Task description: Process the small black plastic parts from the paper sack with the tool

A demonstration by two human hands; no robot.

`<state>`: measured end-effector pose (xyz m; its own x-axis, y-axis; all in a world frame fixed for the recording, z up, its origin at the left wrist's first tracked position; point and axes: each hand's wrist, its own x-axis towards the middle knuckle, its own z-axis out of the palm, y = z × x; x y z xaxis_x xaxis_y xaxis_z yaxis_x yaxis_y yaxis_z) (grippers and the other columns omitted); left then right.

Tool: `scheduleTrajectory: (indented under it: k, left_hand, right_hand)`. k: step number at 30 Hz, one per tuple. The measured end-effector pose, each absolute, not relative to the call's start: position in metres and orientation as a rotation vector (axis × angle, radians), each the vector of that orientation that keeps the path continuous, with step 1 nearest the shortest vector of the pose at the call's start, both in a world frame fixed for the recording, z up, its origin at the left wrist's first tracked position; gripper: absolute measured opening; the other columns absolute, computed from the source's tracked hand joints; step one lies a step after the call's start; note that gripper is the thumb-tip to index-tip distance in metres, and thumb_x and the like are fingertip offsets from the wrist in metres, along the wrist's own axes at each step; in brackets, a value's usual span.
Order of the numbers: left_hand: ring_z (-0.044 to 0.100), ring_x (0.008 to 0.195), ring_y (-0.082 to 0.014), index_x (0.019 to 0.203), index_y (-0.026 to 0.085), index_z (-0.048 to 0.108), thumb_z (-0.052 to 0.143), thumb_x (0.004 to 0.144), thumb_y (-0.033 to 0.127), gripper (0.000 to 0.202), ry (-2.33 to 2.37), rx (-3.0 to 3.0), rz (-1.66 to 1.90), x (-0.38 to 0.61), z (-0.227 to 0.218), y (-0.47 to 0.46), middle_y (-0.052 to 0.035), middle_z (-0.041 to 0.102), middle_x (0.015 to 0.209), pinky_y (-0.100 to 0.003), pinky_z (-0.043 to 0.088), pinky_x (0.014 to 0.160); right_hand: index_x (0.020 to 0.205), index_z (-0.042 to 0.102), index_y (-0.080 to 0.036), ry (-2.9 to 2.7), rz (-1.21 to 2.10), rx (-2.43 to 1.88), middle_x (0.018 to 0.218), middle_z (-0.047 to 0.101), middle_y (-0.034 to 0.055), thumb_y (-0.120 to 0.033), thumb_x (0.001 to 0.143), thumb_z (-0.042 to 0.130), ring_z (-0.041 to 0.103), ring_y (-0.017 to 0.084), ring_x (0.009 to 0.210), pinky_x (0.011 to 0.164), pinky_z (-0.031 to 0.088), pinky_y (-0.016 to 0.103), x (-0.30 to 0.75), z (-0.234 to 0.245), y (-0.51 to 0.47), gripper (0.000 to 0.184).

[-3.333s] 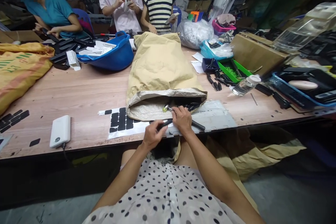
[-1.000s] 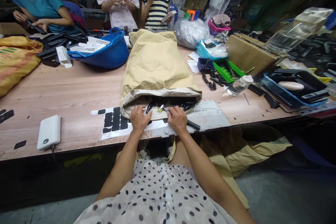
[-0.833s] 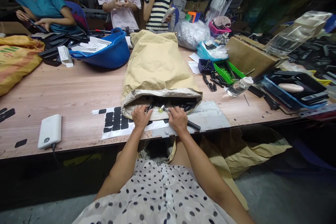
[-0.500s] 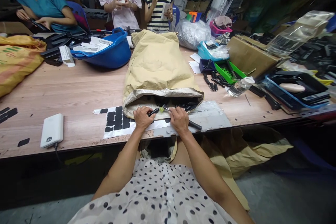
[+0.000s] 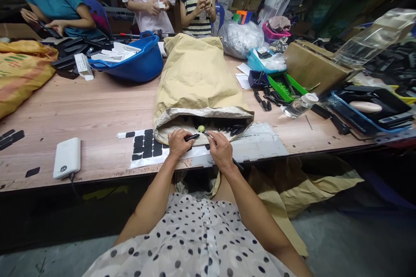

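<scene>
A slim black cylindrical piece (image 5: 192, 137) is pinched in my left hand (image 5: 178, 143), its tip pointing right. My right hand (image 5: 220, 147) is closed on a thin metallic tool with a round yellow-green end (image 5: 201, 129), held just above and right of the black piece. A black rod (image 5: 238, 164) shows below the right wrist; whether it belongs to the same tool I cannot tell. Both hands are at the mouth of a tan paper sack (image 5: 198, 73) lying on its side, with several black pieces (image 5: 237, 129) inside.
A sheet of black stickers (image 5: 147, 143) lies by my left hand, a white power bank (image 5: 67, 158) farther left. Beyond are a blue basin (image 5: 143, 62), a green tray (image 5: 297, 88), a clear bottle (image 5: 300, 106) and a cardboard box (image 5: 315, 65). Three people work across the table (image 5: 107, 112).
The yellow-green end has come up and away from the black piece's tip, and now faces upward. The black rod by my right wrist shows less. Across the table, the striped-shirt person's hands have come together.
</scene>
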<state>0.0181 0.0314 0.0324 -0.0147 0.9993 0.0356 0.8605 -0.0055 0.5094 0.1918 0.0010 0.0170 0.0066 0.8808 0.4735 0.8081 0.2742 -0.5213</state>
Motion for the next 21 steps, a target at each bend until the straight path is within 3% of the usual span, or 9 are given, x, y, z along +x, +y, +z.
scheduleTrajectory:
  k: [6, 21]
  left_hand:
    - [0.062, 0.100, -0.0252, 0.087, 0.031, 0.079, 0.074, 0.076, 0.030, 0.012, 1.914, 1.909, 0.621, 0.016, 0.028, 0.034, -0.0017, 0.073, 0.091, -0.040, 0.040, 0.093]
    - [0.061, 0.102, -0.0263, 0.086, 0.030, 0.077, 0.076, 0.072, 0.028, 0.014, 1.934, 1.917, 0.592, 0.019, 0.031, 0.035, -0.0011, 0.074, 0.095, -0.040, 0.041, 0.093]
  right_hand:
    - [0.115, 0.075, -0.028, -1.856, 0.122, -1.584, 0.091, 0.071, 0.0046, -0.023, 0.100, 0.048, 0.065, 0.019, 0.089, 0.081, 0.050, 0.027, 0.187, 0.017, -0.005, 0.032]
    - [0.115, 0.074, -0.029, -1.889, 0.092, -1.592, 0.095, 0.071, 0.0041, -0.024, 0.099, 0.049, 0.064, 0.019, 0.091, 0.080, 0.048, 0.027, 0.185, 0.010, 0.002, 0.031]
